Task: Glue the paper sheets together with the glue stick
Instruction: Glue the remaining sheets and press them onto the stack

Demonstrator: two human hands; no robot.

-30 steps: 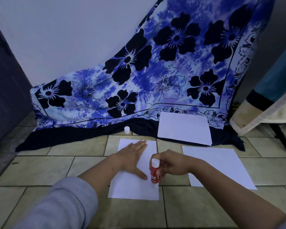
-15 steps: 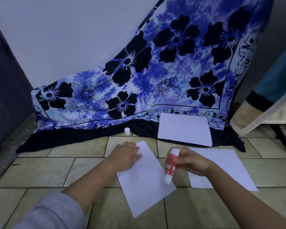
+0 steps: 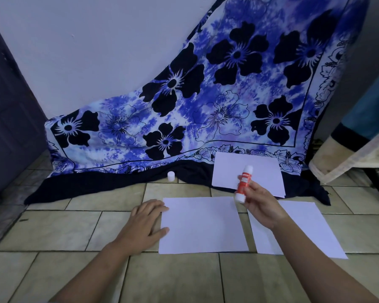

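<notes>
A white paper sheet lies landscape on the tiled floor in front of me. My left hand rests flat at its left edge, fingertips touching the paper. My right hand holds a red and white glue stick lifted above the sheet's upper right corner, tilted. A second sheet lies to the right, partly under my right forearm. A third sheet rests further back on the dark cloth hem. The glue stick's white cap stands on the floor by the cloth.
A blue flowered cloth hangs down the wall and spreads onto the floor behind the papers. A dark door is at the left. A draped piece of furniture with a dark leg stands at the right.
The near sheet has been turned from upright through a slant to landscape. My left hand slid to its left edge. My right hand lifted the glue stick up and to the right.
</notes>
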